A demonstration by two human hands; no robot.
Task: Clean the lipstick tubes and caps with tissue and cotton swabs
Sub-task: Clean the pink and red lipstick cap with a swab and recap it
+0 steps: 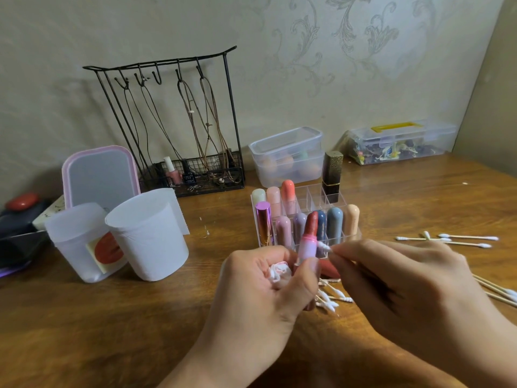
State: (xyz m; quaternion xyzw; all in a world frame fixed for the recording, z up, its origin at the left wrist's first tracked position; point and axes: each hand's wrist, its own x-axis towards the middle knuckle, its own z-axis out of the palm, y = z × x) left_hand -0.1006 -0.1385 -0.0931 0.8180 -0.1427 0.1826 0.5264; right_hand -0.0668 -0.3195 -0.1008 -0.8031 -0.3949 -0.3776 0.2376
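Gripping an uncapped lipstick tube, pink-bodied with a shimmery red bullet, the left hand also clutches a crumpled tissue stained pink. The right hand pinches a cotton swab, its white tip touching the tube's collar, above the tabletop near its front edge.

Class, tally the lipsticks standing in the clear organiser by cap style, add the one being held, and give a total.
Rounded-cap tubes: 8
Metallic purple tube: 1
Black-and-gold square tube: 1
Uncapped lipstick held in the left hand: 1
Total: 11
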